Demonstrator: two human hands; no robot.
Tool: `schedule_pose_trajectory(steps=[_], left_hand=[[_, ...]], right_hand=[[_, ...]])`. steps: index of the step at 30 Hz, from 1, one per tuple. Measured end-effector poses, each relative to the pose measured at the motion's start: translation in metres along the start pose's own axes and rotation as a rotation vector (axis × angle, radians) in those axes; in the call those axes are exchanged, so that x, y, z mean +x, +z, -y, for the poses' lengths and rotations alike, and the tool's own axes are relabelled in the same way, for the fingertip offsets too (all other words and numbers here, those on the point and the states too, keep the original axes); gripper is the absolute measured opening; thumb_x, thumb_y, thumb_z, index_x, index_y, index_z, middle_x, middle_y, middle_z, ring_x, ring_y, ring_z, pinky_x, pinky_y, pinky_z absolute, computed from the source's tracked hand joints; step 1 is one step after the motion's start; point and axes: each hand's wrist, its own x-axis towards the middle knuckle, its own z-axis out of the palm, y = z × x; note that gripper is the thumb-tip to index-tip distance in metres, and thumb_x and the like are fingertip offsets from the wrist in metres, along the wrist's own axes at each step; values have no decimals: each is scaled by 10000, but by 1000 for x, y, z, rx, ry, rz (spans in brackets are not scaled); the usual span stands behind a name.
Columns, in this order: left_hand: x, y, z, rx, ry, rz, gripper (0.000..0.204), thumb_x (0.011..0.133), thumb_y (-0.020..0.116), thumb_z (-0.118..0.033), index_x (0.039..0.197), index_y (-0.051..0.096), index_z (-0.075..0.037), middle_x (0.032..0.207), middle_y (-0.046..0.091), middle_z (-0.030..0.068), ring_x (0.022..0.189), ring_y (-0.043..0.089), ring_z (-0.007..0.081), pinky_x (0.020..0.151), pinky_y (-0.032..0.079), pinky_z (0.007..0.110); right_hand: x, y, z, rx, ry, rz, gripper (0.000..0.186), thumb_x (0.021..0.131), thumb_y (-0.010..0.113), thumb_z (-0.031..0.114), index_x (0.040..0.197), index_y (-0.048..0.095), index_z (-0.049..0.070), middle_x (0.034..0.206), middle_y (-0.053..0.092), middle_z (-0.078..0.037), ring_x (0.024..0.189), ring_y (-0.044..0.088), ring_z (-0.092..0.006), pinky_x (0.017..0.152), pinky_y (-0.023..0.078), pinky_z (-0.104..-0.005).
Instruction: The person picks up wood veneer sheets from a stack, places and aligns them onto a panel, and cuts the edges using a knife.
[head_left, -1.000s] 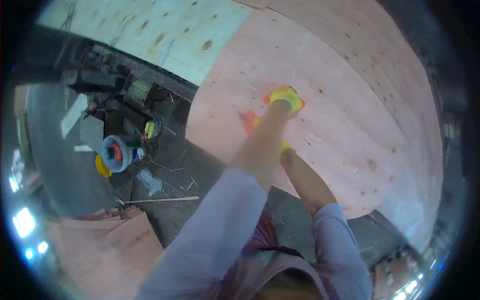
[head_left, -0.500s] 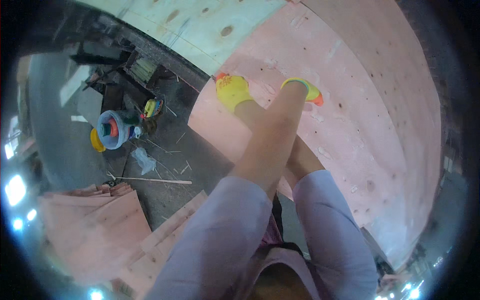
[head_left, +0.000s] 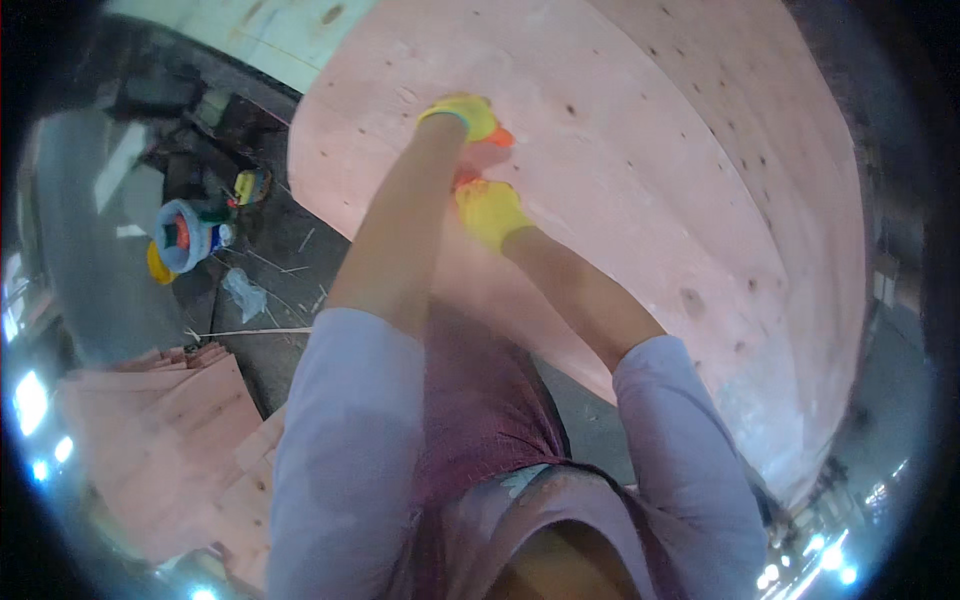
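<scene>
A large pinkish wood veneer sheet (head_left: 600, 200) lies spread out in front of me, with scattered knots and pale patches. My left hand (head_left: 464, 116), in a yellow glove with orange fingertips, is over its far left part. The orange fingers that show on that hand look stretched out toward the right. Just nearer to me, my right hand (head_left: 490, 212) wears a matching glove and is low over the same sheet. Its fingers are mostly hidden beyond the back of the glove and blurred. Nothing shows held in either hand.
A paler, greenish sheet (head_left: 270, 35) lies at the far left. On the floor at left stand a lined bucket (head_left: 183, 237) and a yellow container (head_left: 251, 186), near a crumpled clear plastic bag (head_left: 244, 293). Stacked veneer pieces (head_left: 165, 430) lie at lower left.
My forearms were crossed and are now uncrossed. My left hand has moved left and farther away, my right hand slightly nearer. The view has shifted to the right over the sheet.
</scene>
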Motion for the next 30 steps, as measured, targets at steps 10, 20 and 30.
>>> schedule_pose_trajectory(steps=[10, 20, 30], left_hand=[[-34, 59, -27, 210, -266, -298, 1078, 564, 805, -298, 1413, 146, -214, 1456, 119, 157, 1332, 114, 407, 909, 319, 646], [-88, 221, -71, 304, 855, -763, 360, 771, 498, -169, 1128, 540, -193, 1184, 508, 84, 1116, 478, 264, 892, 351, 513], [-119, 256, -131, 450, 431, -423, 695, 474, 784, -161, 1103, 494, -215, 1254, 423, 67, 1242, 348, 294, 957, 308, 508]], right_hand=[[-249, -29, -78, 37, 225, 228, 173, 799, 495, 184, 758, 541, 22, 639, 607, -141, 592, 617, -300, 525, 477, -446], [-287, -25, -95, 15, 277, 199, 181, 816, 489, 198, 783, 532, 26, 654, 612, -152, 598, 618, -310, 544, 476, -445], [-349, -5, -129, 60, 48, -55, 172, 800, 517, 198, 739, 538, 38, 633, 593, -144, 595, 612, -292, 523, 470, -425]])
